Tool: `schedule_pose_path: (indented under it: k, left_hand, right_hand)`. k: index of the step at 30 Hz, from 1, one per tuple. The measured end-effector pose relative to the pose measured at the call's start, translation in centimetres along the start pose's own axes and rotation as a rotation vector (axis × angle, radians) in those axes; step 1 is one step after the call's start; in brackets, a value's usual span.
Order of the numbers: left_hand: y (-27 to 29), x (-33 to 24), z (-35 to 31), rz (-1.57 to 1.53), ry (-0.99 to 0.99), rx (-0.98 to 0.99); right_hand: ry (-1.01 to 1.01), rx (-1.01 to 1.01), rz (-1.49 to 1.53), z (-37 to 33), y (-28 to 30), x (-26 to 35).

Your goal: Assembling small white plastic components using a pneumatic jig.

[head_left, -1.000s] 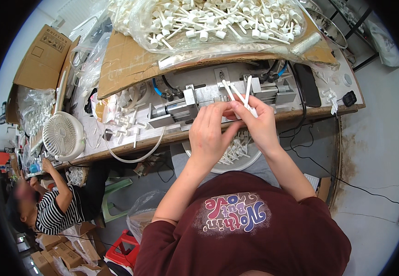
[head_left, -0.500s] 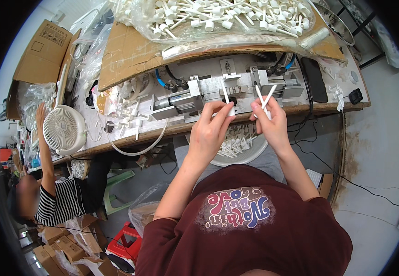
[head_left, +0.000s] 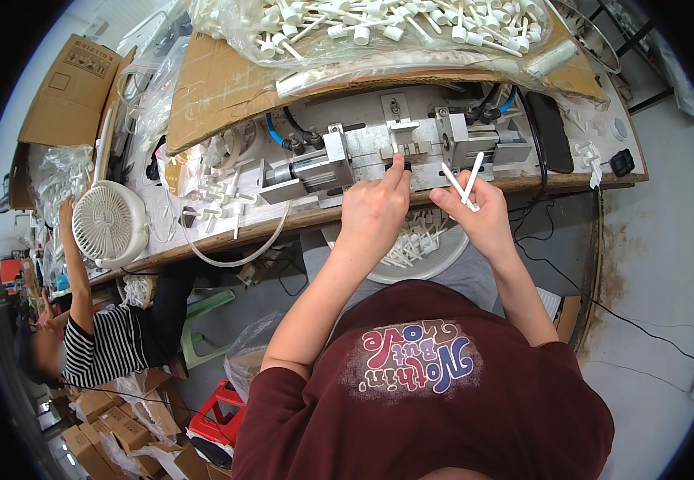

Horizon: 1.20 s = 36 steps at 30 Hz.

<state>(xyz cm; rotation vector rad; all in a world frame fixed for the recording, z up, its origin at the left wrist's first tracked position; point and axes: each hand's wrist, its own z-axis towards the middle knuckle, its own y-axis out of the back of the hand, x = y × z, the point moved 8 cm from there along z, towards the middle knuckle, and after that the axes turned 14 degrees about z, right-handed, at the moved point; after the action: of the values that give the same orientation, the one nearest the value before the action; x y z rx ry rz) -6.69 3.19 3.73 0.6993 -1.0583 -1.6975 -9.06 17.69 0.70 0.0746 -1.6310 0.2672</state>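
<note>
My left hand [head_left: 375, 214] reaches to the metal jig between two clamps, its index finger stretched out and pressing at the small metal block [head_left: 417, 149]. A white piece [head_left: 397, 142] shows just past that fingertip; most of it is hidden. My right hand [head_left: 483, 210] is closed on two crossed white plastic sticks [head_left: 471, 182], just in front of the right clamp [head_left: 465, 136]. The left clamp [head_left: 315, 166] lies beside my left hand. Below both hands, a white bowl [head_left: 391, 278] on my lap holds many white stick pieces.
White long-handled scoops [head_left: 363, 34] lie heaped on plastic over cardboard [head_left: 227, 104] behind the jig. A white fan [head_left: 110, 224], loose white pieces [head_left: 223, 200] and a tube are to the left. A black phone-like slab [head_left: 549, 136] lies right. A co-worker [head_left: 103, 340] sits far left.
My left hand has gone from pinching an upright white stick to pressing forward at the jig with its index finger. My right hand, still holding the two sticks, has shifted slightly right.
</note>
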Motion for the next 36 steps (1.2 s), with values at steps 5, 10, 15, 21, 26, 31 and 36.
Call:
schedule_pose_path:
  k: [5,10,15,21,26,31,36]
  left_hand:
    - [-0.3,0.1,0.1,0.008,0.005,0.051]
    - [0.9,0.8,0.0,-0.100,0.096,0.023]
    - [4.3,-0.4,0.2,-0.562,0.001,-0.155]
    - [2.9,-0.8,-1.3,-0.735,0.034,-0.005]
    - [4.1,-0.1,-1.7,-0.721,0.116,-0.079]
    - [3.1,0.8,-1.4,-0.303,0.152,-0.099]
    - [0.5,0.3,-1.2,-0.053,0.037,-0.080]
  right_hand:
    - [-0.080,0.068,-0.038,-0.3,-0.5,-0.4]
    - [-0.103,0.065,-0.024,0.0,-0.2,-0.9]
    - [-0.106,0.145,0.142,-0.2,-1.4,-1.9]
    - [-0.225,0.370,-0.014,-0.6,-3.0,-2.3]
    - [-0.146,0.267,0.118,-0.8,-3.3,-0.9]
    - [-0.097,0.021,0.000,-0.4,-0.3,-1.6]
    - [-0.109,0.048,0.219,-0.5,-0.1,-1.5]
